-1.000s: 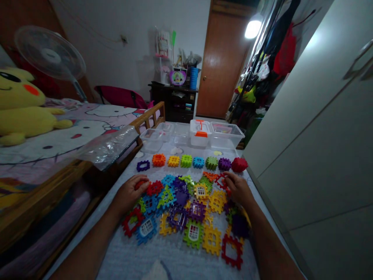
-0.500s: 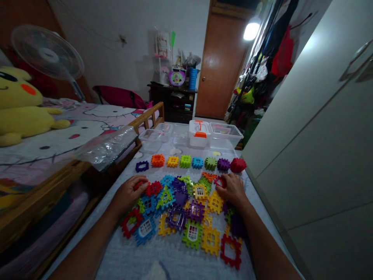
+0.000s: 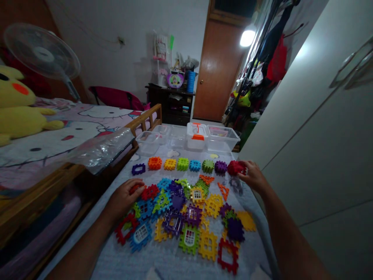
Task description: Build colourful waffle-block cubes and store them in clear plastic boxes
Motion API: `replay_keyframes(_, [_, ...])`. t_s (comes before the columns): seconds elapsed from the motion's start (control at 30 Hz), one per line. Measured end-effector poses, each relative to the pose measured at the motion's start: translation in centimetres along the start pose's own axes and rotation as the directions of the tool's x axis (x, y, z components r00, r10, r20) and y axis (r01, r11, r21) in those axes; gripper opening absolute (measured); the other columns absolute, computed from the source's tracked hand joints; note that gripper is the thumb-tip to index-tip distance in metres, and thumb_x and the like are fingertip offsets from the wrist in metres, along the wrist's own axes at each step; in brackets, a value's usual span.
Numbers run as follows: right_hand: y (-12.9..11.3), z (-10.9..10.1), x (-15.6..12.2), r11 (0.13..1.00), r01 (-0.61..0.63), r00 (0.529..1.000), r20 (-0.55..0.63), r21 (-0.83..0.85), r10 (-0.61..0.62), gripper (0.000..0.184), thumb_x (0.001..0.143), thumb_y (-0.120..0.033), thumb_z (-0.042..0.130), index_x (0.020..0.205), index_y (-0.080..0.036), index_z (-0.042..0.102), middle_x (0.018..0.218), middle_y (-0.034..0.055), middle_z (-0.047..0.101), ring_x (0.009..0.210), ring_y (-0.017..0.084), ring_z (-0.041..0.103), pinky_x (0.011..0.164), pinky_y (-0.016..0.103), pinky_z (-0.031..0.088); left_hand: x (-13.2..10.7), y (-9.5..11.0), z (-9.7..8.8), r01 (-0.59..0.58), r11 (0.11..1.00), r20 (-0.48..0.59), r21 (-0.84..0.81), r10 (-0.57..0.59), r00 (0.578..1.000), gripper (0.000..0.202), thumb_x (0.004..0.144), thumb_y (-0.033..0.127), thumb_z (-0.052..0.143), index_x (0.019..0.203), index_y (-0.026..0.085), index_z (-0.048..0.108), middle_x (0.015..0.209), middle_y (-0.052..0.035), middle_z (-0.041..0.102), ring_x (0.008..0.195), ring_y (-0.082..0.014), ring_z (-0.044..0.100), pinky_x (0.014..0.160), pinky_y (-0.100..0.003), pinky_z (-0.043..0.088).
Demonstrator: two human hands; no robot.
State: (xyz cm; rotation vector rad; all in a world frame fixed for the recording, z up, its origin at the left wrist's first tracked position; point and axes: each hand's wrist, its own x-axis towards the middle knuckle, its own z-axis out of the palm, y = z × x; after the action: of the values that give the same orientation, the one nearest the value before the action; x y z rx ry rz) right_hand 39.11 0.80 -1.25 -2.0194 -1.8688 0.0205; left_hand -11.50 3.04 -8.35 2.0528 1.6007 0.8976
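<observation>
At the right end of the row of colour-sorted stacks, my right hand (image 3: pixel 253 175) pinches a red interlocking plastic building piece (image 3: pixel 242 168) against the red stack (image 3: pixel 234 167). My left hand (image 3: pixel 127 193) lies at the left side of the loose pile, its curled fingers on a reddish building piece (image 3: pixel 134 189) that they partly cover. Beside it is another red piece (image 3: pixel 150 191). Between the hands spread mixed pieces, among them a green triangle (image 3: pixel 162 201), a yellow window piece (image 3: pixel 197 194) and a red square frame (image 3: pixel 228 255).
The row also holds purple (image 3: pixel 220 167), orange (image 3: pixel 154 163) and other stacks. Behind it stand clear plastic bins (image 3: pixel 223 136) and a lidded box with an orange latch (image 3: pixel 197 137). A wooden bed rail (image 3: pixel 145 116) borders the left, a pale cabinet (image 3: pixel 314 155) the right.
My right hand has moved from the pile's upper right edge, out and away to the red stack, carrying a red piece. My left hand has stayed on its reddish piece.
</observation>
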Motion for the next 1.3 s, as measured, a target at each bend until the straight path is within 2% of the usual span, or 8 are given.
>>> replay_keyframes(0.23, [1.7, -0.7, 4.0, 0.999, -0.008, 0.991, 0.133, -0.052, 0.015, 0.051, 0.067, -0.016, 0.062, 0.118, -0.019, 0.065, 0.115, 0.0098, 0.059, 0.106, 0.025, 0.055, 0.095, 0.034, 0.040, 0.1, -0.3, 0.0, 0.020, 1.000, 0.002, -0.003, -0.020, 1.000, 0.043, 0.078, 0.059, 0.053, 0.091, 0.022, 0.071, 0.108, -0.0068, 0.071, 0.103, -0.0260, 0.065, 0.094, -0.036, 0.051])
replay_keyframes(0.57, [1.4, -0.6, 4.4, 0.994, -0.077, 0.985, 0.152, -0.072, 0.087, 0.059, 0.069, -0.022, 0.065, 0.127, -0.015, 0.059, 0.125, 0.0142, 0.054, 0.117, 0.031, 0.051, 0.101, 0.042, 0.038, 0.1, -0.7, 0.2, 0.027, 1.000, 0.023, 0.000, -0.027, 0.999, 0.045, 0.079, 0.059, 0.052, 0.094, 0.021, 0.070, 0.111, -0.0089, 0.069, 0.107, -0.0271, 0.063, 0.098, -0.039, 0.047])
replay_keyframes(0.67, [0.5, -1.7, 2.5, 0.999, -0.041, 0.995, 0.090, -0.026, 0.043, 0.058, 0.074, -0.030, 0.065, 0.130, -0.017, 0.055, 0.132, 0.0146, 0.051, 0.125, 0.031, 0.046, 0.105, 0.044, 0.034, 0.0, -0.9, 0.2, 0.039, 0.999, 0.028, -0.005, -0.039, 0.999, 0.045, 0.079, 0.059, 0.052, 0.095, 0.021, 0.070, 0.112, -0.0091, 0.068, 0.109, -0.0274, 0.061, 0.101, -0.040, 0.046])
replay_keyframes(0.73, [-0.4, -2.4, 0.5, 0.996, 0.008, 0.996, 0.093, 0.084, -0.016, 0.051, 0.077, -0.032, 0.062, 0.126, -0.019, 0.057, 0.128, 0.0134, 0.054, 0.119, 0.029, 0.051, 0.100, 0.042, 0.040, 0.0, -0.9, 0.2, 0.038, 0.999, 0.028, -0.004, -0.038, 0.999, 0.045, 0.079, 0.059, 0.052, 0.096, 0.021, 0.070, 0.113, -0.0092, 0.068, 0.109, -0.0276, 0.061, 0.101, -0.041, 0.045])
replay_keyframes(0.87, [-2.0, -2.9, -4.7, 0.964, 0.000, 0.941, 0.327, 0.266, -0.091, 0.035, 0.079, -0.035, 0.059, 0.111, -0.020, 0.062, 0.111, 0.0100, 0.063, 0.099, 0.024, 0.060, 0.083, 0.036, 0.050, 0.0, -0.8, 0.2, 0.033, 0.999, 0.030, 0.004, -0.033, 0.999, 0.045, 0.080, 0.059, 0.051, 0.096, 0.020, 0.070, 0.111, -0.0089, 0.069, 0.107, -0.0276, 0.062, 0.100, -0.040, 0.046])
replay_keyframes(1.1, [-3.7, -2.1, -10.4, 0.973, 0.042, 0.870, 0.470, 0.228, -0.148, 0.037, 0.077, -0.035, 0.062, 0.111, -0.021, 0.063, 0.114, 0.0110, 0.062, 0.107, 0.027, 0.057, 0.094, 0.042, 0.047, 0.1, -0.8, 0.1, -0.004, 1.000, 0.041, 0.000, 0.004, 0.999, 0.043, 0.080, 0.057, 0.052, 0.094, 0.020, 0.070, 0.107, -0.0078, 0.069, 0.105, -0.0271, 0.063, 0.096, -0.038, 0.049])
replay_keyframes(1.17, [-4.6, -2.0, -11.0, 0.973, 0.021, 0.860, 0.492, 0.230, -0.135, 0.045, 0.077, -0.038, 0.063, 0.118, -0.019, 0.061, 0.121, 0.0126, 0.059, 0.114, 0.028, 0.054, 0.100, 0.043, 0.043, 0.1, -0.7, 0.1, -0.006, 1.000, 0.038, -0.004, 0.006, 0.999, 0.042, 0.080, 0.056, 0.052, 0.093, 0.020, 0.070, 0.106, -0.0075, 0.070, 0.104, -0.0267, 0.064, 0.095, -0.037, 0.049])
replay_keyframes(1.3, [-6.8, -1.6, -12.2, 0.983, 0.020, 0.843, 0.526, 0.182, -0.114, 0.089, 0.061, -0.039, 0.079, 0.141, -0.018, 0.045, 0.135, 0.0148, 0.051, 0.126, 0.034, 0.044, 0.107, 0.046, 0.035, 0.0, -0.5, 0.0, -0.004, 1.000, 0.035, -0.010, 0.004, 0.999, 0.042, 0.080, 0.056, 0.052, 0.093, 0.020, 0.070, 0.107, -0.0077, 0.069, 0.105, -0.0267, 0.063, 0.096, -0.037, 0.048])
